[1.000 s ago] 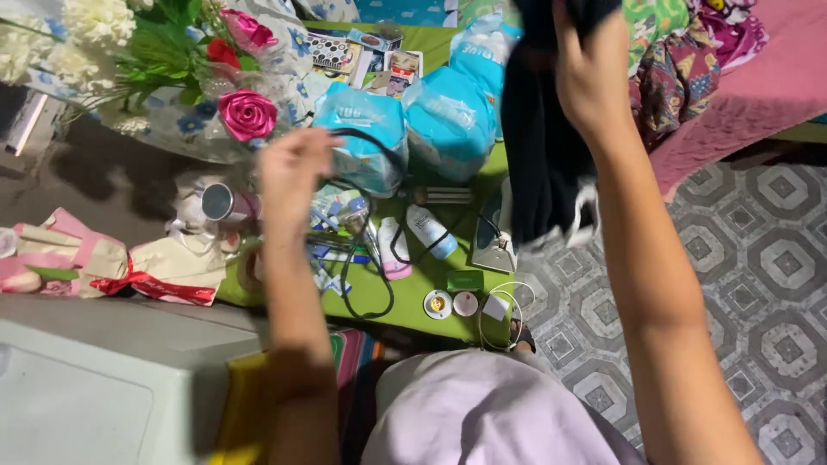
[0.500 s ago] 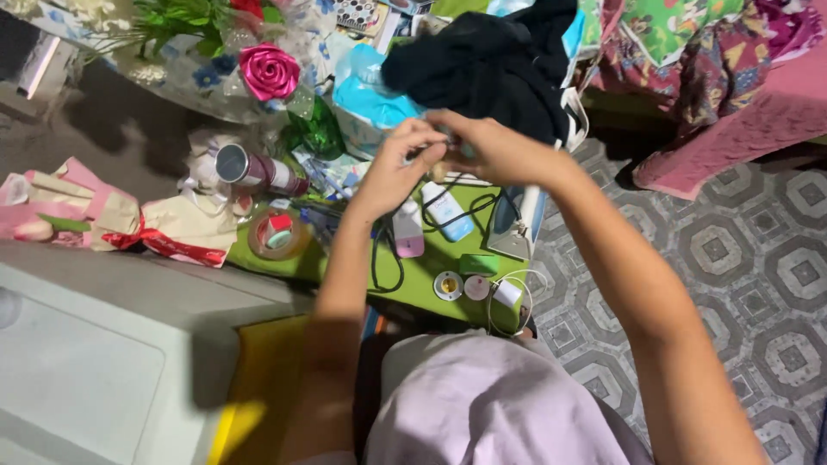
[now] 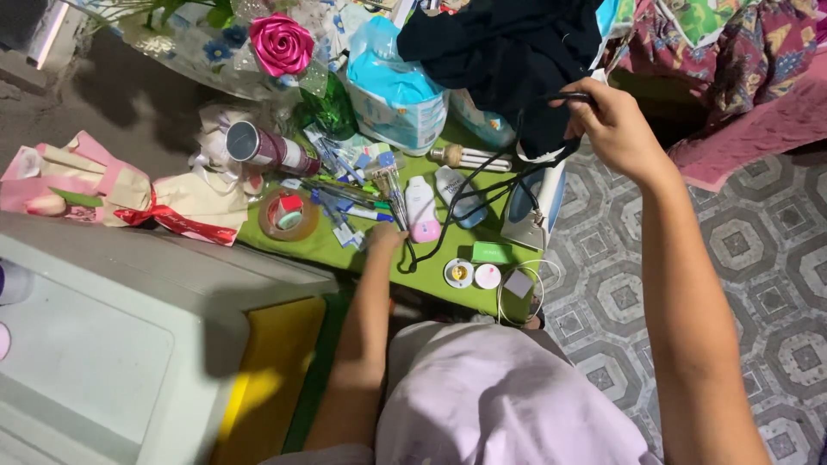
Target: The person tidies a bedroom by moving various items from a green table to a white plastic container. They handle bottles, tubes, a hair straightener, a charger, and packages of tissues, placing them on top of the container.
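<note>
Black cord [image 3: 469, 185] runs from the upper right of the frame down to centre, across the green table [image 3: 431, 277]. The right hand [image 3: 613, 129] pinches its upper end closed beside the iron [image 3: 530, 207]; the left hand [image 3: 385, 237] presses fingertips near the lower loop, grip unclear. Lifting slowly should avoid snagging the bottles [image 3: 422, 209].

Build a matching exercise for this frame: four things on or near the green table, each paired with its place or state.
Things:
1. black cord
2. satin rose
3. roll of tape
4. dark garment

Places or states:
A. heaped at the table's far end
B. lying flat by the pens, a small red item in its hole
C. pinched in the raised right hand
D. pink, above the green wrapping

Pairs: 1-C, 2-D, 3-B, 4-A
</note>
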